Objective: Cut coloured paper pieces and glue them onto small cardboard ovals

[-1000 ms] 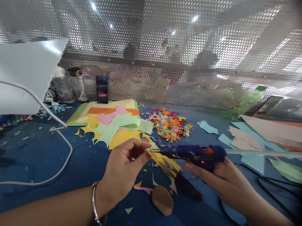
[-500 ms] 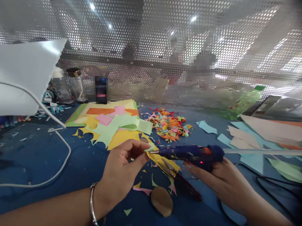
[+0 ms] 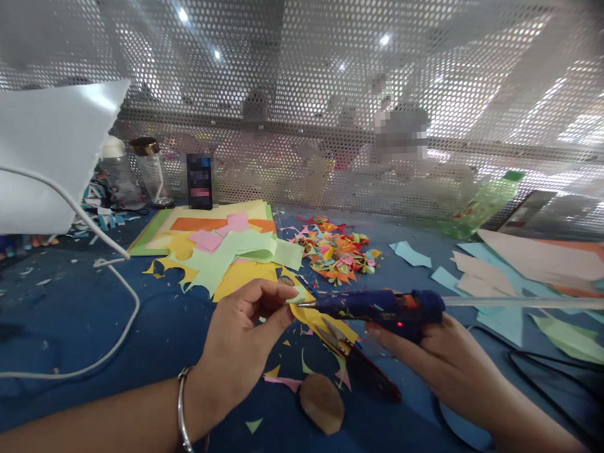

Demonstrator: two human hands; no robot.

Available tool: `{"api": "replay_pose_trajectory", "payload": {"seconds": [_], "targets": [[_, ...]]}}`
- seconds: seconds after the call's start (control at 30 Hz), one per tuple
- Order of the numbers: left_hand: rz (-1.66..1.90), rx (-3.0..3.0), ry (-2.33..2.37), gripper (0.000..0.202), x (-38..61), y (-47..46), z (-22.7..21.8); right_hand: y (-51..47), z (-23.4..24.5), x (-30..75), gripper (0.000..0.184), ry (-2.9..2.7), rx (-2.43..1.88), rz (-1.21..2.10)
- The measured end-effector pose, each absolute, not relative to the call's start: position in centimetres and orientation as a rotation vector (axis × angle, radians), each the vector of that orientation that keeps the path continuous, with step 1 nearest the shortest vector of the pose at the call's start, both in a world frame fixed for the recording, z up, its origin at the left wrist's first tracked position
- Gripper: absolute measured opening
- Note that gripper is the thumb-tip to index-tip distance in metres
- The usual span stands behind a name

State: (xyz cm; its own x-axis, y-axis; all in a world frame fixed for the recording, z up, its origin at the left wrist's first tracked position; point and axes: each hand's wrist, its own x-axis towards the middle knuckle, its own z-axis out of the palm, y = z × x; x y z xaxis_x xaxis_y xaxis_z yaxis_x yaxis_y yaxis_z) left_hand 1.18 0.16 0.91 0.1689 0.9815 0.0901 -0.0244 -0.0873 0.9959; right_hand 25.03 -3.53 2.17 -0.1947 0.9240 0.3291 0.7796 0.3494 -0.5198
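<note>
My right hand (image 3: 438,361) is wrapped round a dark blue hot glue gun (image 3: 370,308), whose red light is lit and whose clear glue stick (image 3: 515,302) juts out at the back. Its metal nozzle touches or nearly touches a small pale green paper piece (image 3: 297,295), pinched between the thumb and fingers of my left hand (image 3: 247,342). Most of that piece is hidden by the fingertips. Below the gun lie scissors (image 3: 355,358) with dark red handles, across yellow paper scraps (image 3: 310,316). A brown oval piece (image 3: 322,403) rests nearer to me.
Behind my hands are coloured paper sheets (image 3: 224,273) and a pile of small folded paper pieces (image 3: 337,248). More paper (image 3: 548,262) lies at right, near a green bottle (image 3: 491,201) and a black cord (image 3: 553,369). A phone (image 3: 200,181) stands against the perforated screen (image 3: 295,66).
The whole view shifts very slightly. My hands, the glue gun and the pinched paper piece keep almost the same position relative to each other.
</note>
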Motion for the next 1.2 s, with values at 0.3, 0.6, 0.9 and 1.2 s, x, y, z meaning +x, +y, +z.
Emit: {"api": "replay_pose_trajectory", "payload": {"seconds": [0.3, 0.6, 0.9, 1.2], "targets": [[1.174, 1.276, 1.011, 0.018, 1.2, 0.1, 1.0, -3.5, 2.8, 24.5, 0.032, -1.928, -1.467, 0.501], [1.196, 1.226, 0.967, 0.025, 1.3, 0.0, 0.8, -2.7, 1.2, 26.2, 0.043, -1.784, -1.634, 0.625], [1.086, 1.148, 0.998, 0.013, 1.3, -0.5, 1.1, -1.1, 0.2, 27.8, 0.046, -1.407, -1.905, 1.053], [1.050, 0.945, 0.960, 0.019, 1.4, -0.6, 0.6, -1.1, 0.2, 28.3, 0.046, -1.763, -2.294, 0.096]]}}
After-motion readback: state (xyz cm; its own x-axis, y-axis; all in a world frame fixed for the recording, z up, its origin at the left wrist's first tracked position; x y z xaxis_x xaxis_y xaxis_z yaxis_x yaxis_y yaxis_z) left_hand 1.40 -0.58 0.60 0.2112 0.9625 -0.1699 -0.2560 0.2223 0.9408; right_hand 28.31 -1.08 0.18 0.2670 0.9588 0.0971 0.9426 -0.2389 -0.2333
